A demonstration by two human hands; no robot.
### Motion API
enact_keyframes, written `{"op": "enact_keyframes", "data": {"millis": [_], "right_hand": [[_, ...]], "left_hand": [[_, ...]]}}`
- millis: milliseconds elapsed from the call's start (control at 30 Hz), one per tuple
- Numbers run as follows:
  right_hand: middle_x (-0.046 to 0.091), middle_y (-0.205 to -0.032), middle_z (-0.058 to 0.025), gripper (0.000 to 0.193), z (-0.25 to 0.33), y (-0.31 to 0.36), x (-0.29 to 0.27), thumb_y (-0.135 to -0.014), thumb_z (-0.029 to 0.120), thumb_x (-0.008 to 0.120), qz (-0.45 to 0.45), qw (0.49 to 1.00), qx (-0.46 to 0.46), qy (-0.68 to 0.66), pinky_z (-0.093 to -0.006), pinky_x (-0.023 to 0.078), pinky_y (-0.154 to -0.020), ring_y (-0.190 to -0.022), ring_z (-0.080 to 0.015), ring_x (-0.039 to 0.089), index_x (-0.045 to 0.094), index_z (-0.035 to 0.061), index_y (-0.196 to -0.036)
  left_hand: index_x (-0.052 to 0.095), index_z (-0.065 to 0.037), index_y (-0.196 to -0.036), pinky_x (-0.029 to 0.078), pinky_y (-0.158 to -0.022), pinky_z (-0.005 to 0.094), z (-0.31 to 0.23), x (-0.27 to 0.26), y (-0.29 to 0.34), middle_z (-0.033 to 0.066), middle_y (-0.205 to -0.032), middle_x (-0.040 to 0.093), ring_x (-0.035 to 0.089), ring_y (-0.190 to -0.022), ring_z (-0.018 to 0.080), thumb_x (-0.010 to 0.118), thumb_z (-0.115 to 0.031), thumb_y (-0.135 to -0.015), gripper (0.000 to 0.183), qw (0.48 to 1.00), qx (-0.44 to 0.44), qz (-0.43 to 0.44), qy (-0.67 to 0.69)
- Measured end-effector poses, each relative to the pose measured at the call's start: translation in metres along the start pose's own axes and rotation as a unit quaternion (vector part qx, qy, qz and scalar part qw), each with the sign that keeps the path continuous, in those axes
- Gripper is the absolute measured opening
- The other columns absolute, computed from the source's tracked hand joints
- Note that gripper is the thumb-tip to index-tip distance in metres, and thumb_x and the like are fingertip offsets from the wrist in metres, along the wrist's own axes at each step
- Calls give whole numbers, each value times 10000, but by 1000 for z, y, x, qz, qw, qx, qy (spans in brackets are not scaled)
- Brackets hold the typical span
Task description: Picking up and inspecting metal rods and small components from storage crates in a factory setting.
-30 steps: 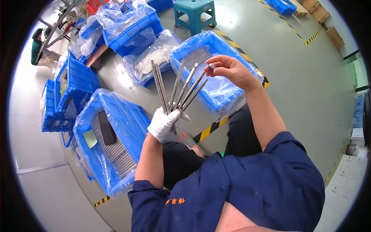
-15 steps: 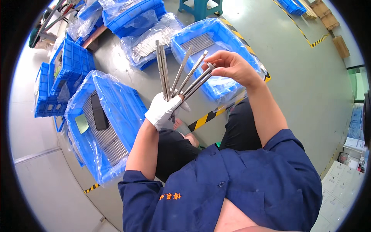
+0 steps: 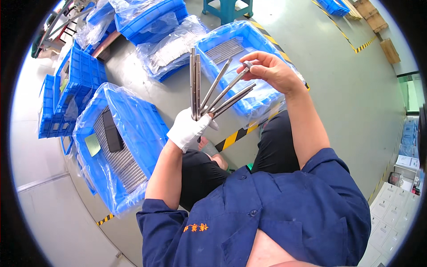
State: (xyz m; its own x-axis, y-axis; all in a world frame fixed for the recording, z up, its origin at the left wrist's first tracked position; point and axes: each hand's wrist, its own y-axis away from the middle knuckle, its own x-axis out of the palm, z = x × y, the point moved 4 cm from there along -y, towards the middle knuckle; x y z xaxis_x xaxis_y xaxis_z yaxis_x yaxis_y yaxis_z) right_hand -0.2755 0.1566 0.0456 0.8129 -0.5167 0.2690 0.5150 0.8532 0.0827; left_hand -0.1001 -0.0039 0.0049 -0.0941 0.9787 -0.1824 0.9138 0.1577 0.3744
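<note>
My left hand (image 3: 189,127), in a white glove, is closed around the lower ends of several slim metal rods (image 3: 197,84). Their upper ends fan out, some upright and others leaning right. At the tip of one leaning rod (image 3: 232,84), my bare right hand (image 3: 272,73) pinches a small, ring-like metal piece (image 3: 247,65) between thumb and fingers. Whether that piece sits around the rod or only against its end, I cannot tell. Below the right hand is a plastic-lined blue crate (image 3: 267,100) with a row of similar rods (image 3: 224,50) inside.
At left, another lined blue crate (image 3: 149,118) holds rods, a black phone (image 3: 112,131) and a yellowish note (image 3: 93,145). Stacked blue crates (image 3: 82,84) stand beyond it. Farther back are rods on plastic (image 3: 171,53) and a teal stool (image 3: 227,11). Striped tape (image 3: 235,139) marks the floor.
The rods in my left hand have shifted in their fan. My right hand has moved slightly up and right, with the small metal piece now at a different rod's tip.
</note>
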Motion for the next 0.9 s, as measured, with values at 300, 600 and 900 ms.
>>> {"op": "enact_keyframes", "data": {"millis": [300,600,900], "right_hand": [[609,-960,-116,333,1,2,0,-748,175,660,11,997,-25,69,-284,446,-817,-880,-162,584,540,38,-1027],[609,-972,-111,257,-6,1,11,-783,134,614,37,997,-22,56,-292,436,-814,-898,-169,582,536,64,-1017],[596,-964,-122,265,3,2,-13,-798,96,572,-13,996,-53,66,-289,468,-800,-888,-204,588,513,33,-1049]], "left_hand": [[546,-3,-903,375,-327,257,-1,4,0,76,-631,603,475,-369,124,551,-222,-785,249,999,-37,6,9],[541,-7,-878,383,-333,259,-1,7,-1,75,-611,596,482,-370,129,544,-221,-790,231,999,-36,3,28],[553,-8,-898,399,-366,244,-3,6,1,50,-615,599,480,-396,107,560,-214,-777,239,1000,-17,-2,10]]}}
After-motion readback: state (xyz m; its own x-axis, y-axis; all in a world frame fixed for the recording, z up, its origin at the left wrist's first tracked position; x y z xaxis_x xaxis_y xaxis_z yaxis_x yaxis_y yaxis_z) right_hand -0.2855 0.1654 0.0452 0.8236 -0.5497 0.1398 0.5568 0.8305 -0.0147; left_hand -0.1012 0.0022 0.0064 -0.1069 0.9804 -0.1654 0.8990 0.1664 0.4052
